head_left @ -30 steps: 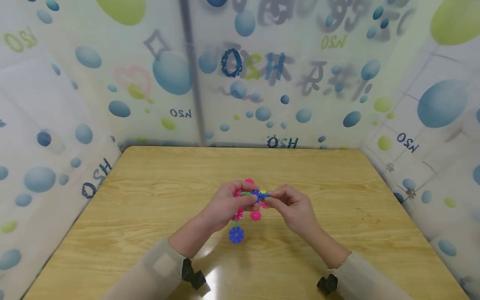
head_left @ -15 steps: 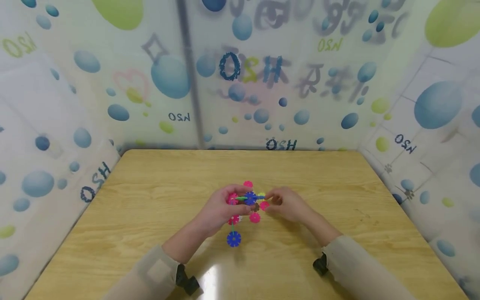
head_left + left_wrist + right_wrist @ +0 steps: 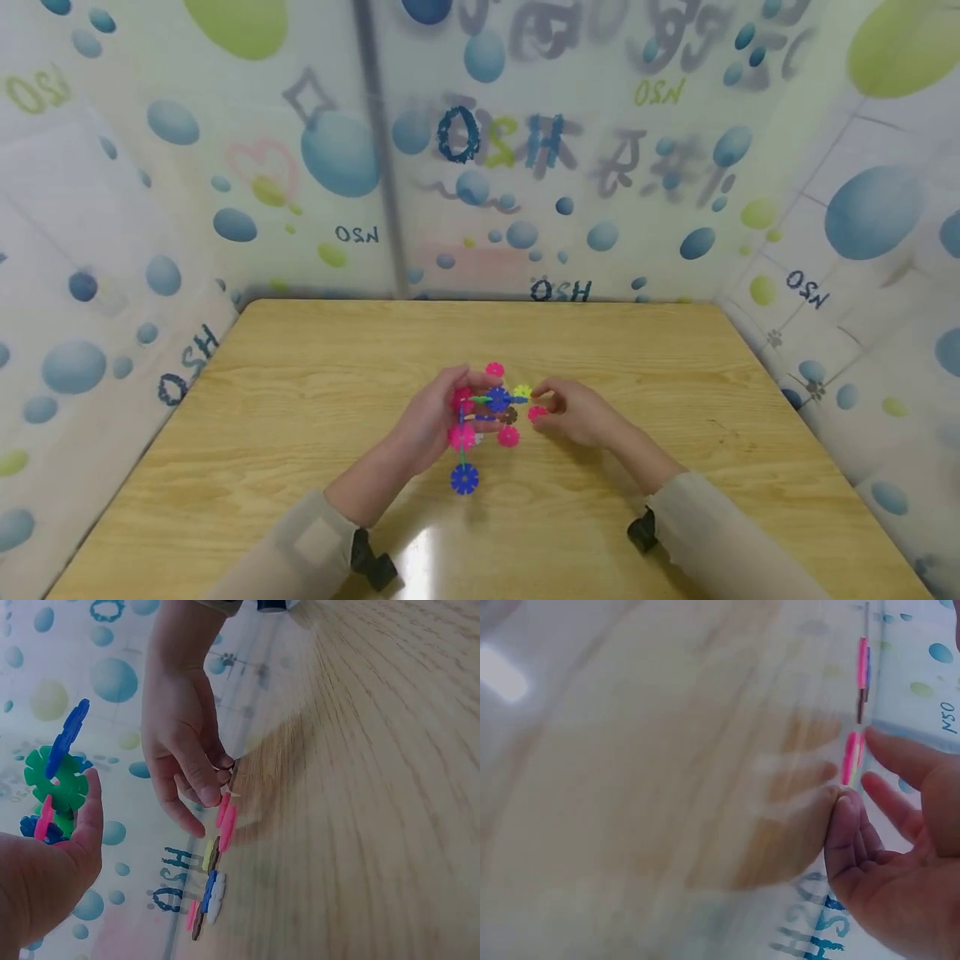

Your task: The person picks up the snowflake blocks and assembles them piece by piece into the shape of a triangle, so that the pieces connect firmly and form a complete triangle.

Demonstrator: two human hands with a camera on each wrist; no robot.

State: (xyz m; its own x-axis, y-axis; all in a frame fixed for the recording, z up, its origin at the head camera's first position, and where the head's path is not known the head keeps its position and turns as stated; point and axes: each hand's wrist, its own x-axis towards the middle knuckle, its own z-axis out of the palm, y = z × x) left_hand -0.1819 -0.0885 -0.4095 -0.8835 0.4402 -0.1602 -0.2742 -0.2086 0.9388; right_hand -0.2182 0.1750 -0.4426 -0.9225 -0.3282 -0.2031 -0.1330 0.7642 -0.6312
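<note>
In the head view my left hand (image 3: 429, 423) holds a chain of joined notched plastic discs above the table. A blue disc (image 3: 465, 479) hangs at its lower end, below a pink disc (image 3: 462, 437). Another blue disc (image 3: 498, 400) stands toward the chain's right end. The left wrist view shows a green disc (image 3: 56, 778) of this chain beside my fingers. My right hand (image 3: 583, 417) is low over the table, thumb and index finger apart, beside a loose pink disc (image 3: 537, 413). Whether it touches that disc I cannot tell. Its other fingers are bent.
More loose discs lie flat on the wooden table (image 3: 675, 358): a yellow one (image 3: 522, 391), a brown one (image 3: 511, 415), a pink one (image 3: 508, 436) and another pink one (image 3: 494, 368) farther back. Walls with a bubble print stand behind and at both sides.
My right hand has let go of the blue disc at the chain's right end and lowered to the loose discs. My left hand has shifted slightly left with the chain.
</note>
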